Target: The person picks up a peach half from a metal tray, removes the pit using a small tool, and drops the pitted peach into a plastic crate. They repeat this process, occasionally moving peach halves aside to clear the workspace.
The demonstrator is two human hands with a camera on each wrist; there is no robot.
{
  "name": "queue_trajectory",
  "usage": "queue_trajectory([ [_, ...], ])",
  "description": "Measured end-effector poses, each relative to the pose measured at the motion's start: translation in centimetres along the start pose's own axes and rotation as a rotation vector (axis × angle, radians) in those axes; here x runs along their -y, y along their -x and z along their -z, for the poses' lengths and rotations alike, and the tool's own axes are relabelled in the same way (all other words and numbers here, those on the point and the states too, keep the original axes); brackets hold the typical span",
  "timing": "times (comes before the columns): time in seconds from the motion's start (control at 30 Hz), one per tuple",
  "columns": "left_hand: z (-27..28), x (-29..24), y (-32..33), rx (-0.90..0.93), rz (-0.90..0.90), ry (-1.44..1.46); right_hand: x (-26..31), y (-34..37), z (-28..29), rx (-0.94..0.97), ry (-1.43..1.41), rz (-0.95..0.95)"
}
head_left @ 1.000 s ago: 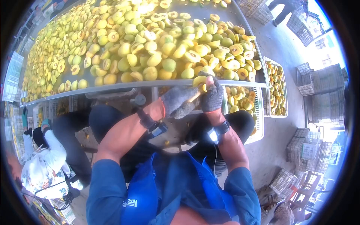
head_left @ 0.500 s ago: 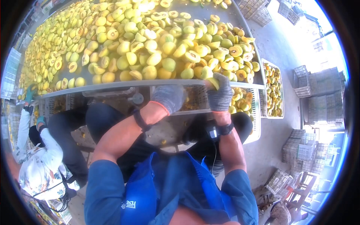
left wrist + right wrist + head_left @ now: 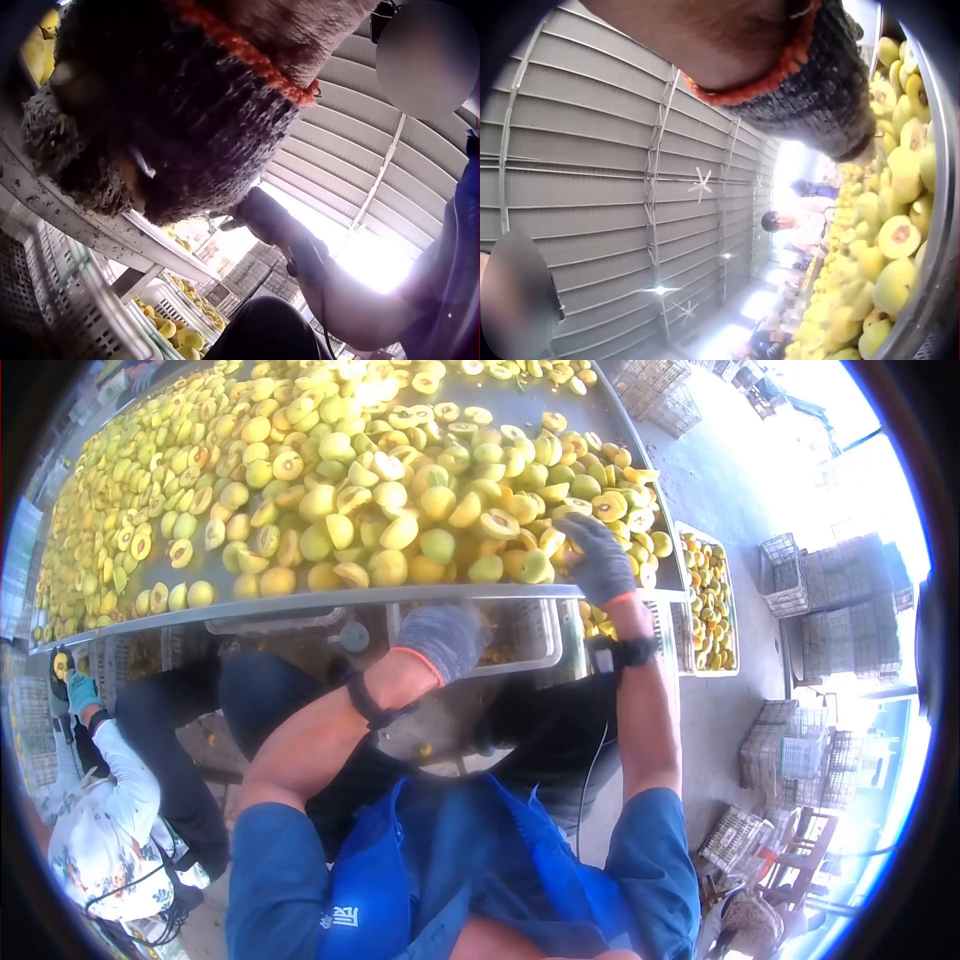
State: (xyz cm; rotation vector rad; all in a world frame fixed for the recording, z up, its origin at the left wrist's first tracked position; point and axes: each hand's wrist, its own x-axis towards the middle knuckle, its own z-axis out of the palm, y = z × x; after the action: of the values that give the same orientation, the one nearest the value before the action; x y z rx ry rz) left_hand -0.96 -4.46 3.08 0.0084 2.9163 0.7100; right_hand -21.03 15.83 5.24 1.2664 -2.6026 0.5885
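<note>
Halved yellow-green fruits (image 3: 437,545) with brown centres cover a metal-edged table (image 3: 330,598). My gloved left hand (image 3: 440,640) is below the near edge, its fingers curled round a small tool with a metal part (image 3: 142,162); most of the tool is hidden by the glove. My gloved right hand (image 3: 600,560) reaches over the near edge at the right part of the pile, fingers extended among the fruits, with no fruit visibly gripped. In the right wrist view, fruits (image 3: 898,237) lie beside that glove (image 3: 810,97), and its fingertips are mostly hidden.
Below the table edge stands a white crate (image 3: 545,635); another crate of fruit (image 3: 708,605) is at its right end. Stacked crates (image 3: 850,595) stand farther right. A person in a patterned white top (image 3: 105,840) sits at the left. My knees are under the table.
My hands have moved apart. The fruit piece held in my right hand is no longer seen there, and that hand has moved up over the pile. My left hand has drawn back left.
</note>
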Motion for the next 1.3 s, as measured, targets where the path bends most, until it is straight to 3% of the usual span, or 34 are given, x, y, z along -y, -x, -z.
queue_trajectory([
  [0.1, -0.2, 0.0, 0.0, -0.046, -0.018, 0.046, -0.5, -2.0, -3.2, 0.049, 0.307, 0.153],
  [0.2, 0.2, 0.1, 0.1, -0.107, -0.004, 0.101, 1.5, -2.3, -1.5, 0.254, 0.373, -0.139],
  [0.23, 0.1, 0.2, 0.2, -0.125, -0.014, 0.146, 0.4, -1.8, -1.7, 0.167, 0.418, -0.183],
  [0.33, 0.0, 0.4, -0.4, -0.168, -0.072, 0.408, -4.4, 0.0, -2.9, -0.109, -0.476, -0.621],
  [0.37, 0.2, 0.2, -0.5, -0.165, -0.095, 0.576, -0.5, -0.1, 0.1, -0.11, -0.864, -0.736],
  [0.4, 0.4, -0.1, -0.5, -0.159, -0.115, 0.742, 1.2, 0.4, 0.7, -0.138, -1.117, -0.685],
  [0.47, 2.1, -1.3, 0.3, 0.068, 0.017, 1.195, 3.2, 0.9, 0.9, -0.181, -1.627, -0.534],
  [0.5, 2.5, -1.6, 0.6, 0.184, 0.095, 1.416, 3.7, 0.9, 0.8, -0.129, -1.591, -0.516],
  [0.6, 1.6, -2.3, 0.4, 0.084, 0.029, 1.487, 5.1, 1.5, 0.0, -0.027, -0.308, -0.138],
  [0.67, 1.1, -2.6, 0.1, -0.014, -0.003, 1.516, 6.6, 1.6, -2.0, -0.145, -1.114, -0.342],
  [0.77, 1.5, -3.0, -0.2, -0.06, 0.064, 1.49, 8.0, 1.9, -2.8, -0.163, -1.619, -0.328],
  [0.87, 0.8, -3.0, -1.0, -0.11, 0.095, 1.465, 9.6, 2.3, -2.3, -0.224, -1.637, -0.426],
  [0.97, 0.2, -3.2, -1.5, -0.154, 0.112, 1.39, 9.8, 2.5, -2.9, -0.268, -1.637, -0.355],
  [1.03, -0.3, -3.3, -1.9, -0.204, 0.118, 1.308, 10.3, 2.7, -2.1, -0.259, -1.195, -0.299],
  [1.1, -1.4, -3.4, -2.5, -0.281, 0.112, 1.21, 10.6, 3.1, -2.1, -0.276, -1.041, -0.293],
  [1.2, -2.1, -4.0, -2.5, -0.523, -0.097, 0.871, 10.8, 3.6, -3.1, -0.34, -1.246, -0.354],
  [1.3, -3.1, -4.6, -2.6, -0.598, -0.142, 0.726, 10.9, 3.8, -3.3, -0.357, -1.41, -0.379],
])
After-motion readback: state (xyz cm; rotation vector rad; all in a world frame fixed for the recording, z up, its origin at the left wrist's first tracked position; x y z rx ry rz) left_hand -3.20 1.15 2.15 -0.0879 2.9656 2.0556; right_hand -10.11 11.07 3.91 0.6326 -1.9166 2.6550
